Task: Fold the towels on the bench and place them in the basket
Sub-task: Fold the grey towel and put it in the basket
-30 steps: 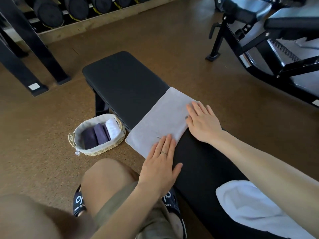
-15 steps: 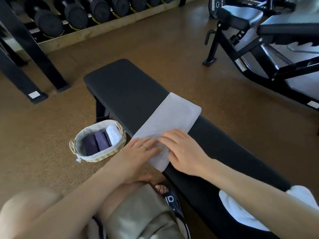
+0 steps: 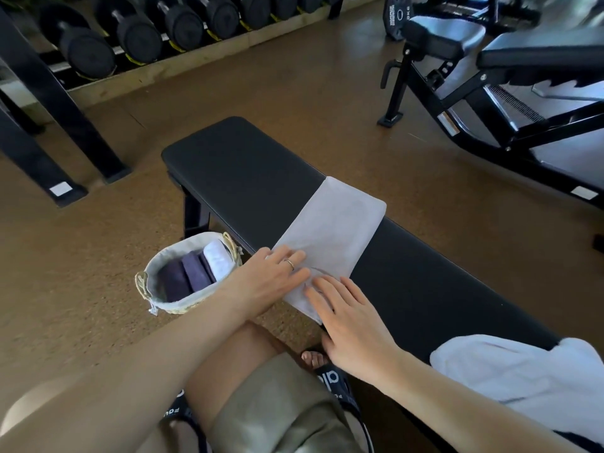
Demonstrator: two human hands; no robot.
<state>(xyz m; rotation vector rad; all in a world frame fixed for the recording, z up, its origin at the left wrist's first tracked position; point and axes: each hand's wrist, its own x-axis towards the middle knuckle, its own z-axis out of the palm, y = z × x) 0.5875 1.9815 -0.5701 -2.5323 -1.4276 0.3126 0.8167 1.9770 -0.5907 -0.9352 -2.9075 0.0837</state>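
Note:
A light grey towel (image 3: 333,225), folded into a long strip, lies across the black bench (image 3: 248,178), its near end hanging over the bench's near edge. My left hand (image 3: 271,282) rests flat on that near end, fingers straight, a ring on one finger. My right hand (image 3: 353,325) lies flat beside it on the same end, fingers spread. A white towel (image 3: 523,374) sits unfolded on the bench at the right. A lined wicker basket (image 3: 153,282) stands on the floor left of the bench, holding two purple folded towels and a white one.
My knees and sandalled feet are below the bench's near edge. A dumbbell rack (image 3: 137,37) runs along the far left wall, its black legs (image 3: 58,103) reaching onto the floor. Another black exercise bench (image 3: 490,93) stands at the far right.
Both hands slid from the towel's right side and middle to its near end at the bench edge. The camera view shifted slightly.

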